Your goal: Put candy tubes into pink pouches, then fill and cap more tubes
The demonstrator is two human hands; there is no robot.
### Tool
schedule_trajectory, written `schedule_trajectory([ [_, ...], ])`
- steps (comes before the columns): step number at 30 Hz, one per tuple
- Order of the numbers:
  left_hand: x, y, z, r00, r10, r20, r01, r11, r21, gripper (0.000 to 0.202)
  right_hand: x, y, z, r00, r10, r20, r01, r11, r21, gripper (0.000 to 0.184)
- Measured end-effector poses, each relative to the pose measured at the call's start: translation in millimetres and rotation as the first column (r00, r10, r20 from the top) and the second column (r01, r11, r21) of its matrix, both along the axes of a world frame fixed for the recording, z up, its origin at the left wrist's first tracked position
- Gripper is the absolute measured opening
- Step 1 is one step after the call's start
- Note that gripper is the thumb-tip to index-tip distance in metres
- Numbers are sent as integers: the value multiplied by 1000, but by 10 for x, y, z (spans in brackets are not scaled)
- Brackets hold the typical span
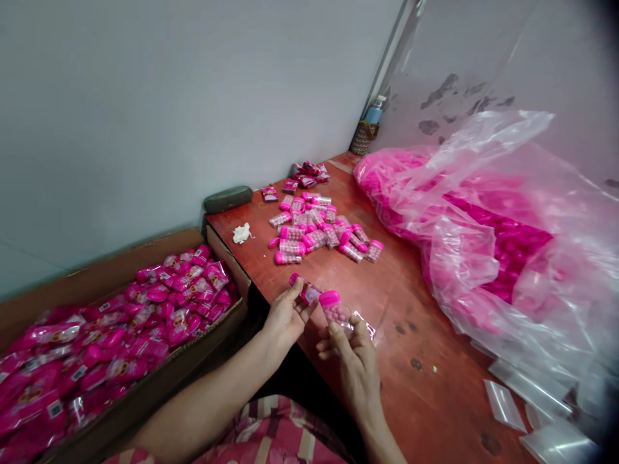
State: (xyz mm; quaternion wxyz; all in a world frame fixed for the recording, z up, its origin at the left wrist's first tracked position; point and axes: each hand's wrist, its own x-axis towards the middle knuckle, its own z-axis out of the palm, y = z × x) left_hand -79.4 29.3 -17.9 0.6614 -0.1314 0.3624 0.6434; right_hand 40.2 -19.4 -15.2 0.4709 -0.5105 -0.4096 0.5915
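Observation:
My left hand (285,317) pinches a small pink sachet (305,289) at the near edge of the red-brown table (411,309). Close beside it, my right hand (352,353) grips a clear little bottle with a pink cap (333,308), full of pink candies, together with a bit of clear plastic film (366,327). The two hands are almost touching. A heap of the same pink-capped bottles (319,231) lies further back on the table. More pink sachets (307,173) sit near the wall.
A cardboard box (145,399) at the left holds many pink packets. A big clear plastic bag of pink caps (483,238) fills the right side. Small clear bags (505,403) lie at the near right. A dark case (228,198), a white scrap (241,232) and a blue-capped bottle in a woven holder (368,125) stand near the wall.

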Motion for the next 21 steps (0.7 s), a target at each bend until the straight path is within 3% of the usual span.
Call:
schedule_trajectory([
  [9, 53, -7, -4, 999, -21, 43, 18, 998, 58, 5, -69, 17, -52, 997, 14, -75, -16, 1000, -26, 32],
  [15, 48, -57, 38, 976, -141, -164, 180, 951, 253, 22, -59, 17, -127, 982, 82, -173, -98, 992, -85, 29],
  [21, 56, -79, 74, 900, -260, -349, 366, 886, 285, 26, -78, -5, -116, 997, 61, -40, -62, 998, -33, 29],
])
